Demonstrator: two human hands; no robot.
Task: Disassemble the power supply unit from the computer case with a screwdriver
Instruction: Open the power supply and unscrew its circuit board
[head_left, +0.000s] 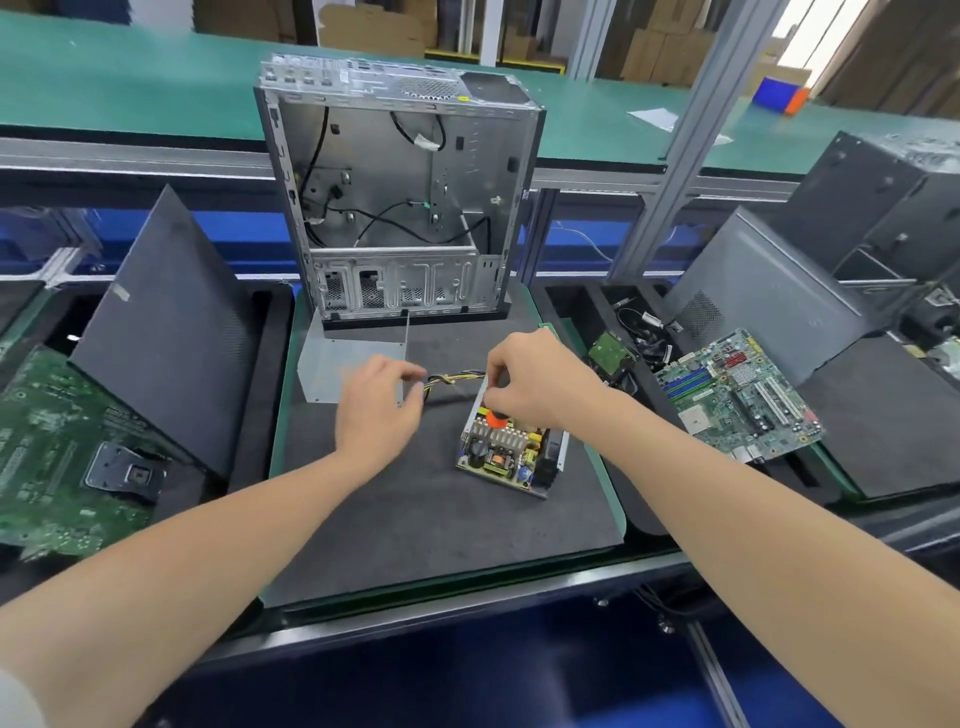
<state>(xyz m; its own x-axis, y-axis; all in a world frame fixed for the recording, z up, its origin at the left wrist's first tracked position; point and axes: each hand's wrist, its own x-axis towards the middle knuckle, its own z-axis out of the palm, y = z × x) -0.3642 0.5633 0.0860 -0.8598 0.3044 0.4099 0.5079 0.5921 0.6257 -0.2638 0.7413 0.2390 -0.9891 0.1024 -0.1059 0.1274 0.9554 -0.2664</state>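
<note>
The opened power supply unit (511, 454) lies on the dark foam mat (426, 519), its circuit board and heat sink exposed. Its yellow and black cable bundle (454, 382) runs left from it. My right hand (535, 382) is over the unit's far end, fingers pinched on a screwdriver with an orange and black handle (497, 417) that stands on the unit. My left hand (382, 405) rests at the cable bundle, fingers curled near the wires; whether it grips them is unclear. The unit's metal cover (332, 364) lies behind my left hand. The empty computer case (400, 197) stands upright at the mat's far edge.
A black side panel (166, 332) leans at the left over a green motherboard (47, 447). At the right, a tray holds another motherboard (737, 389), a small drive board (610, 351) and loose cables. Grey and black case parts (769, 296) stand at the far right.
</note>
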